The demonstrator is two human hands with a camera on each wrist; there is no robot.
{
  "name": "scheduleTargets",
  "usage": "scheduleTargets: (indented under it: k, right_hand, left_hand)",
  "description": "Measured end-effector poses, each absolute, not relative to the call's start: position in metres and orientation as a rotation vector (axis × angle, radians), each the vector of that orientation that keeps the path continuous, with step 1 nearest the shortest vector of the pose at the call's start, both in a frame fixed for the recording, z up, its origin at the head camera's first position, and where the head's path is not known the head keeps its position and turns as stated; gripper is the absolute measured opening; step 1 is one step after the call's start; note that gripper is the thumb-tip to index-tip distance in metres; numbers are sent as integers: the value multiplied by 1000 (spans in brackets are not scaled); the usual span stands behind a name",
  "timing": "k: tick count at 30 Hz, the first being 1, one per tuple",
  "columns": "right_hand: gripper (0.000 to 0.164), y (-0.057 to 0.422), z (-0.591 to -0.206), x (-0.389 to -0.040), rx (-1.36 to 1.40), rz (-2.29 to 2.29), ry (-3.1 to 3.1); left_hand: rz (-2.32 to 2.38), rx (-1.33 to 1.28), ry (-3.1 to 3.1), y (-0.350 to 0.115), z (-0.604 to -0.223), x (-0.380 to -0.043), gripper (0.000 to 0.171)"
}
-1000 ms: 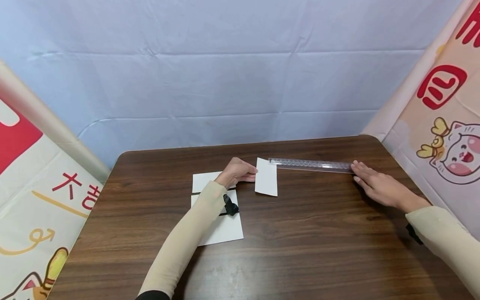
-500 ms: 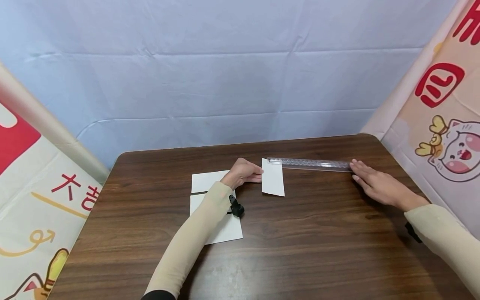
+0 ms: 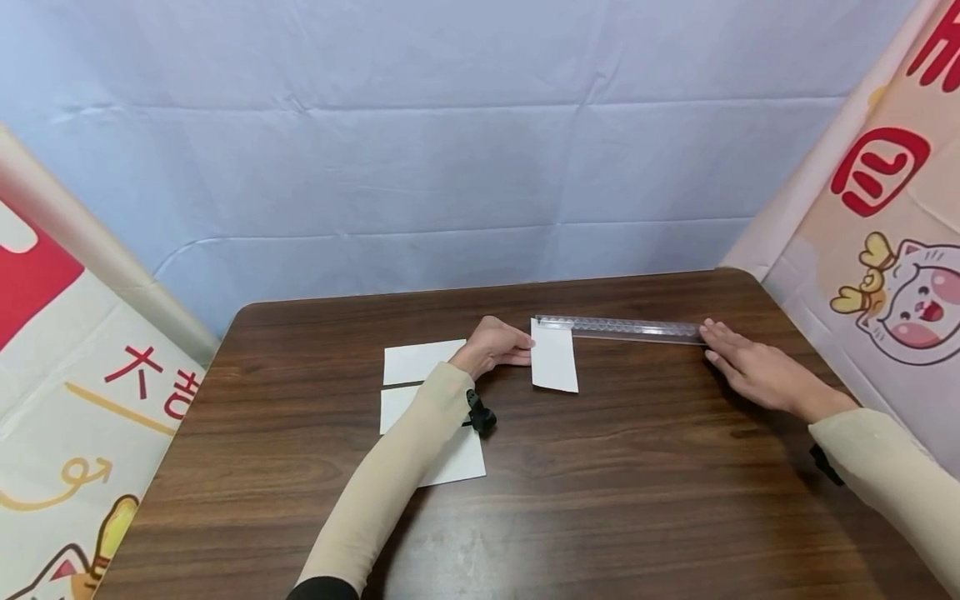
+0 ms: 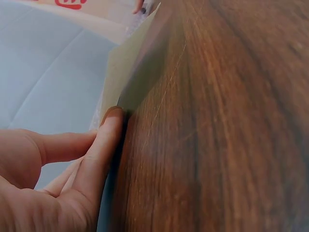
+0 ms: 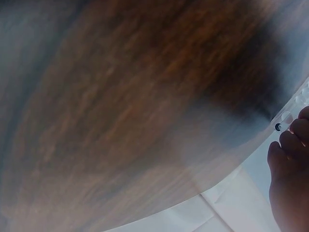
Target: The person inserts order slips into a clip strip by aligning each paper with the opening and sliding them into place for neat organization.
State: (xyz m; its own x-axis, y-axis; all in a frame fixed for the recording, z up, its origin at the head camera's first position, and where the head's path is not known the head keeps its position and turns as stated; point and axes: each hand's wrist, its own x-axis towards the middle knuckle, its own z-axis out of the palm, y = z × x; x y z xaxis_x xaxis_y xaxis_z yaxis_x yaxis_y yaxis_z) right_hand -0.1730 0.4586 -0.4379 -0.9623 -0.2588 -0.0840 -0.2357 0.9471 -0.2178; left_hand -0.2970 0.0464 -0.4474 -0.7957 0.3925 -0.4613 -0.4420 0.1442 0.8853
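Card [image 3: 555,362]: is lying, white, on the far part of the worktop [image 3: 637,508], between the left hand [image 3: 495,343] and the right hand [image 3: 757,371], nearer the left; how flat it is lying, the views are not making clear
Left hand: is pinching the card's left edge, its grip narrowed onto that edge, as the left wrist view is showing up close
Ruler [image 3: 637,328]: is stretching, clear and long, across the far part of the worktop; its left end is overlapping the card's far end
Right hand: is resting on the ruler's right end, fingers straight and lying close together
Upper paper [image 3: 420,362]: is lying behind the left sleeve [image 3: 397,467], partly covered by it
Lower paper [image 3: 457,462]: is lying just in front, a dark gap separating the two; the left sleeve is crossing it, hiding how many pieces are there
Left camera [image 3: 482,414]: is sitting, black, at the left wrist
Cloth [image 3: 450,167]: is hanging, pale and creased, behind the worktop
Banners [image 3: 915,267]: are flanking both sides, showing red lettering and cartoon cats
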Motion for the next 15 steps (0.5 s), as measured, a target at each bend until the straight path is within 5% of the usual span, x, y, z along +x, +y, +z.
scheduleTargets:
  k: [15]
  right_hand:
    - [61, 457, -437, -173, -379, -296, 2993]
  left_hand:
    - [1722, -36, 1790, 61, -447, -296, 22]
